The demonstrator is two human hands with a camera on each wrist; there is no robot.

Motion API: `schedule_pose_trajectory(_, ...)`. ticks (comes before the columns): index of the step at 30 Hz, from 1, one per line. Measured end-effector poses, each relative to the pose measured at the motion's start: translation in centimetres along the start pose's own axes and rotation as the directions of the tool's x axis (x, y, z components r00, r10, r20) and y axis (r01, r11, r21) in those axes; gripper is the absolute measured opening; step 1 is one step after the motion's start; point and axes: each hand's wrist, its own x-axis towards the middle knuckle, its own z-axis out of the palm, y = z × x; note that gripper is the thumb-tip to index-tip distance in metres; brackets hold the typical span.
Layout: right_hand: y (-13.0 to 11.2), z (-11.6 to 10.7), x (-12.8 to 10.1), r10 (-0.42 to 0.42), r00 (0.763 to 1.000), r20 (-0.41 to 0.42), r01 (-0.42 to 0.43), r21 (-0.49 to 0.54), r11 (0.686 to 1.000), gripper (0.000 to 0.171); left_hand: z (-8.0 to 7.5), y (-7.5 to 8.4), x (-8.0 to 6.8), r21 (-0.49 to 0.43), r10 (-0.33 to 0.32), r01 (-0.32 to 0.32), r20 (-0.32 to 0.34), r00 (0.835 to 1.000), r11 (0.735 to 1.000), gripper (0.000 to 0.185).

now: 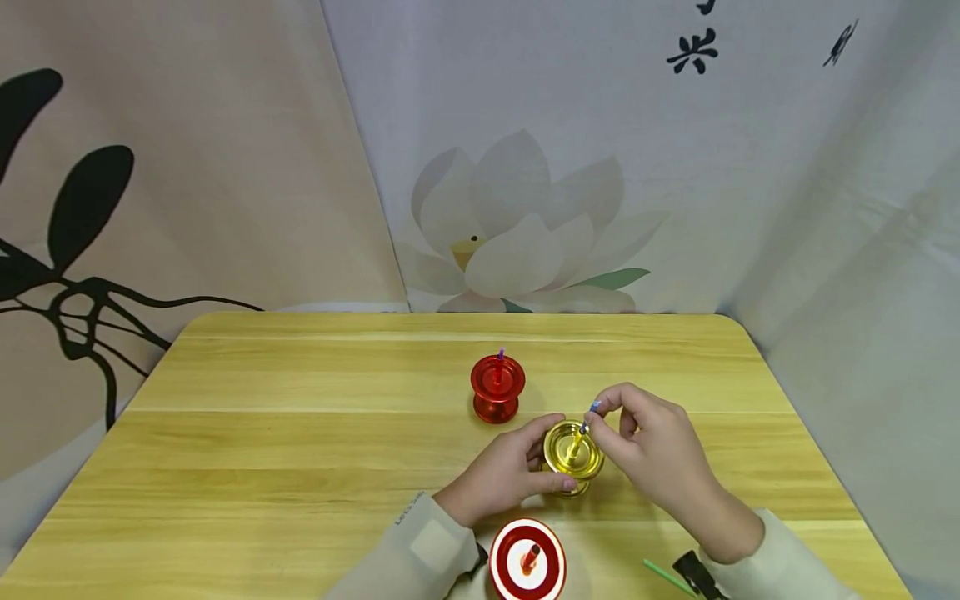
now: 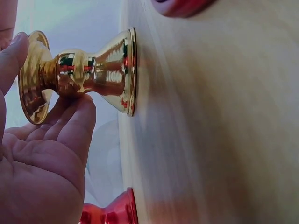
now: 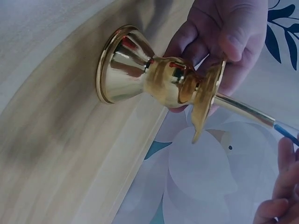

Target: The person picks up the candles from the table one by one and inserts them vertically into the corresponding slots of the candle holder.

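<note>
A shiny gold candle holder (image 1: 573,450) stands upright on the wooden table, with a dish-shaped top and a slim tube rising from its centre. My left hand (image 1: 513,473) grips it from the left, thumb at the dish rim and fingers at the bulbed stem. Above the tube, my right hand (image 1: 660,446) pinches a thin blue candle (image 3: 285,133) between thumb and forefinger. The candle's lower end meets the mouth of the tube (image 3: 247,111). Behind stands a red candle holder (image 1: 497,392) with a thin purple stick (image 1: 502,353) in its tube.
Near the front edge, between my forearms, sits a red-and-white candle holder (image 1: 527,560). A thin green stick (image 1: 667,577) lies by my right wrist. The table (image 1: 300,433) ends at a printed curtain (image 1: 540,100) behind.
</note>
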Motion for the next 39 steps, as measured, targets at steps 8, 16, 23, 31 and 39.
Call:
schedule_pose_trajectory(8,0.2,0.0,-0.4,-0.026,1.000,-0.001,0.026,-0.010,1.000,0.022,0.1,0.2,0.0,0.035,0.007,-0.007,-0.002,1.000,0.999,0.075)
schedule_pose_trajectory(16,0.5,0.1,-0.6,-0.047,0.999,-0.003,0.047,-0.019,0.999,0.021,0.1,0.1,0.0,0.050,0.004,-0.004,0.000,1.000,0.999,0.077)
schedule_pose_trajectory(23,0.5,-0.1,-0.8,-0.044,0.999,-0.003,0.044,-0.020,0.999,0.020,0.1,-0.2,0.0,0.029,-0.003,0.003,-0.005,1.000,1.000,0.080)
schedule_pose_trajectory(31,0.6,-0.3,-1.2,-0.020,1.000,0.018,0.020,-0.008,1.000,0.019,-0.1,-0.4,-0.3,-0.004,-0.049,0.048,-0.028,0.998,0.999,0.087)
schedule_pose_trajectory(39,1.0,-0.4,-1.8,0.001,1.000,0.026,-0.001,-0.018,1.000,0.020,-0.8,-0.1,-0.9,0.007,-0.063,0.063,-0.048,0.997,0.998,0.085)
